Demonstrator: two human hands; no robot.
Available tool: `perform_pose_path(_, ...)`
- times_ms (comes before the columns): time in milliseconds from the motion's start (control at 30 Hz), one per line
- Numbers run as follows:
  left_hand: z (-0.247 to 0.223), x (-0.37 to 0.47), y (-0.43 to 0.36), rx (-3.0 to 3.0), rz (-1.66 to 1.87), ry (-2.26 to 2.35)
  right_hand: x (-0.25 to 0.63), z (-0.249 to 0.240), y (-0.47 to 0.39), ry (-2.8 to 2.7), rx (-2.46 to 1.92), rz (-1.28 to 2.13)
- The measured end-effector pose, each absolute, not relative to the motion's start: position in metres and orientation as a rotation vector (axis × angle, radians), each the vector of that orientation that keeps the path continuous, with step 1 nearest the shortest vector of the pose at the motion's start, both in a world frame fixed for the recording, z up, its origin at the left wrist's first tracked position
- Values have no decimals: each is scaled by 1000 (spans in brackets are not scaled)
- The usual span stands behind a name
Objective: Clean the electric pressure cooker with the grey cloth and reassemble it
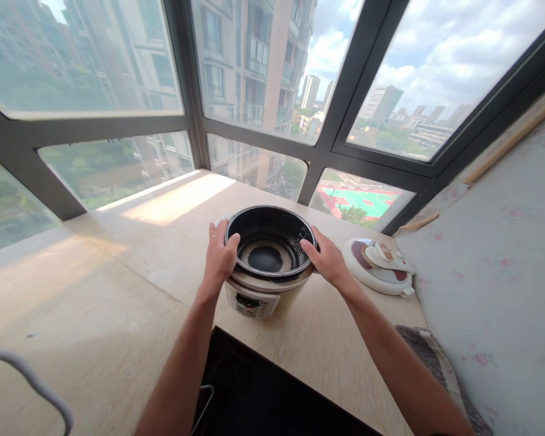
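Note:
A pressure cooker body [254,303] with a control panel on its front stands on the stone ledge. Its round black inner pot [266,257] sits in the top opening, with a dark stained bottom and nothing else visible inside. My left hand [221,251] is closed on the left side of the pot's rim, thumb over the edge. On the right side of the rim, my right hand [324,257] grips in the same way, its thumb on the inner edge and its fingers outside, mostly hidden.
To the right lies the white and brown cooker lid [381,266] near the flowered wall. A black flat panel [263,393] is in front of the cooker. A grey cable [31,378] curves at lower left, and a dark cloth [429,357] lies at right. Windows border the ledge.

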State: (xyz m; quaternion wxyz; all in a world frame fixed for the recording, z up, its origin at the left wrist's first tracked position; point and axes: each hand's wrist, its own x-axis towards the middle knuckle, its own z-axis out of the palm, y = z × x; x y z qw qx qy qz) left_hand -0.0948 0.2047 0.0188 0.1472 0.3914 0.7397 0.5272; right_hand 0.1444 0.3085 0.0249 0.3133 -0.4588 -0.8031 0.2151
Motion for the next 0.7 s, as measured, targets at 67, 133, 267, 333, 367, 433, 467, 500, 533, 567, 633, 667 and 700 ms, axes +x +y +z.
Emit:
perform_pose_path(67,19,-94,205,1087,1560,2116,148,18,309,-2048,-1137,636)
perform_pose_path(133,20,-92,206,1052,1595,2113,152,10,310,-1931,-1103,738)
perform_pose_path(267,22,-91,206,1020,1642,2095,154,-9,311,-1618,-1197,971)
perform_pose_path(333,21,-92,208,1024,1646,2082,152,-17,309,-1470,-1252,1043)
perform_pose_path(367,21,-93,209,1032,1648,2076,150,-21,307,-1410,-1264,1059)
perform_pose_path(433,21,-96,214,1057,1646,2057,148,-25,303,-1340,-1262,1069)
perform_pose_path(467,21,-98,217,1074,1643,2045,148,-26,301,-1324,-1256,1073)
perform_pose_path(500,21,-100,221,1089,1640,2032,148,-27,300,-1317,-1251,1078)
perform_pose_path(533,21,-101,225,1100,1638,2018,148,-28,298,-1316,-1249,1081)
perform_pose_path(567,21,-102,228,1107,1638,2005,149,-28,297,-1324,-1248,1083)
perform_pose_path(633,20,-104,234,1108,1644,1983,151,-29,296,-1344,-1247,1081)
perform_pose_path(667,20,-105,236,1105,1650,1978,152,-30,296,-1354,-1247,1077)
perform_pose_path(700,19,-105,238,1099,1656,1974,154,-30,296,-1363,-1247,1074)
